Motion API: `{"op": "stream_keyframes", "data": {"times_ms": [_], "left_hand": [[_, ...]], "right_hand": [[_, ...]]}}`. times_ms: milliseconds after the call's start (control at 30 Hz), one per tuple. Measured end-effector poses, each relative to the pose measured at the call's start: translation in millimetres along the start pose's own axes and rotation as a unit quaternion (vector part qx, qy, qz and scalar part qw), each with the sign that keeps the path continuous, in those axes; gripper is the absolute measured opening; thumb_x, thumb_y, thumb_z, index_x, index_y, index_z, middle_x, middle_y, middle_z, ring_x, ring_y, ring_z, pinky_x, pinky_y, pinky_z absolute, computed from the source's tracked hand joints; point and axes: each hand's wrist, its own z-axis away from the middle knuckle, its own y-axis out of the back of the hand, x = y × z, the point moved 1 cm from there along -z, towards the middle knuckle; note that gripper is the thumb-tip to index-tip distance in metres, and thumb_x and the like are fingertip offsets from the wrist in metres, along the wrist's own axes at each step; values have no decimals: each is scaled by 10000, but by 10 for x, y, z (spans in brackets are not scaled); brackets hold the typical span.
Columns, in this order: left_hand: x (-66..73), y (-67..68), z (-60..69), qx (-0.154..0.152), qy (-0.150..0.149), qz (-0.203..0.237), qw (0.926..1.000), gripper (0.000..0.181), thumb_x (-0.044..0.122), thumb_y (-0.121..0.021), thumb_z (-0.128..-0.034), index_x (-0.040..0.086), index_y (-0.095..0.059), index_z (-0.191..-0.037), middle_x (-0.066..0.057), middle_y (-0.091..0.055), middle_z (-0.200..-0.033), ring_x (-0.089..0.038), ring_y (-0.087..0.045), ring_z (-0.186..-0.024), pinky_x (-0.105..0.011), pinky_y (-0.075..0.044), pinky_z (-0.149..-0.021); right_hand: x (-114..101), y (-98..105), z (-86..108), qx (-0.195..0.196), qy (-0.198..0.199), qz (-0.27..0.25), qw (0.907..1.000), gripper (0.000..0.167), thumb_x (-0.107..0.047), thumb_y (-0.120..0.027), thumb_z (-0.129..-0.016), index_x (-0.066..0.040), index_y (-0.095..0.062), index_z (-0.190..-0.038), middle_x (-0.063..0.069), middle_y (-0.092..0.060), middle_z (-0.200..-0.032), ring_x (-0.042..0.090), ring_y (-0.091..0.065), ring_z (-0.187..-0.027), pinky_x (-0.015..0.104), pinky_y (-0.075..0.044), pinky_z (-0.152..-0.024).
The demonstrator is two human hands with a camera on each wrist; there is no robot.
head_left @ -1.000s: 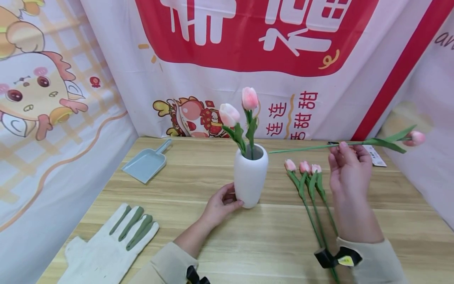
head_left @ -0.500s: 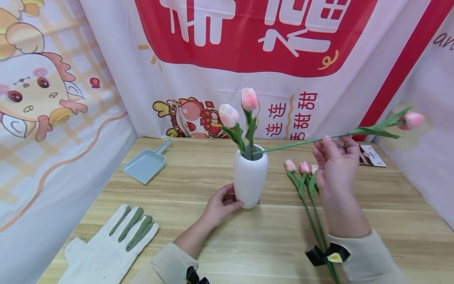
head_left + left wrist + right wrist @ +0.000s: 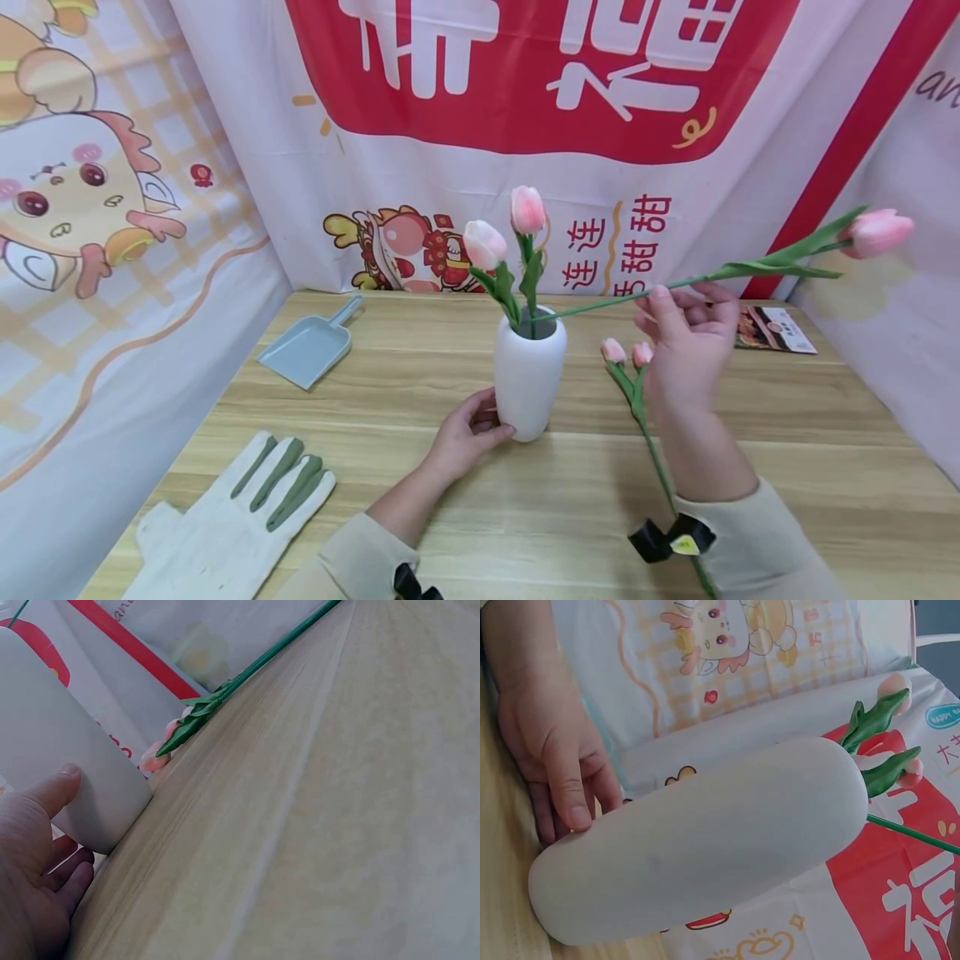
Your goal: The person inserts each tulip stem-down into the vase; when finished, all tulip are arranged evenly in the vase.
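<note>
A white vase (image 3: 529, 383) stands upright on the table with two pink tulips (image 3: 528, 210) in it. The left hand (image 3: 459, 442) grips the vase low on its left side; in the left wrist view its thumb lies on the vase (image 3: 82, 765). Between thumb and fingers the right hand (image 3: 692, 342) pinches the green stem of another pink tulip (image 3: 879, 233). That tulip slants, bloom up at the right, its stem end at the vase mouth. More tulips (image 3: 642, 353) lie on the table beside the right forearm, partly hidden by it.
A grey-blue dustpan (image 3: 307, 343) lies at the back left and a white and green glove (image 3: 225, 521) at the front left. Behind the right hand is a printed card (image 3: 776, 330). Printed cloth (image 3: 420, 167) hangs along the table's back edge.
The right hand has moved left with its tulip, bringing the stem end from right of the vase to its mouth. The bloom has risen. The left hand and vase have stayed put.
</note>
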Motion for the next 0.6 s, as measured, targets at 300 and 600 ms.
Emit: {"op": "stream_keyframes", "data": {"times_ms": [300, 600], "left_hand": [[6, 8, 9, -110, -49, -145, 9998, 591, 124, -750, -864, 25, -497, -1389, -213, -616, -1282, -341, -622, -1154, -433, -529, -1002], [-8, 12, 7, -60, -17, -157, 9999, 587, 135, -756, -861, 45, -507, -1385, -200, -623, -1278, -334, -622, -1157, -439, -522, -1010]], "right_hand": [[97, -84, 85, -270, -56, 761, 9967, 328, -10, -712, -866, -141, -504, -1083, 31, -601, -864, 132, -709, -723, 233, -605, -630], [172, -135, 116, -768, 19, 1165, 9902, 318, -8, -692, -884, -172, -517, -1093, -14, -608, -874, 101, -697, -755, 224, -598, -664]]}}
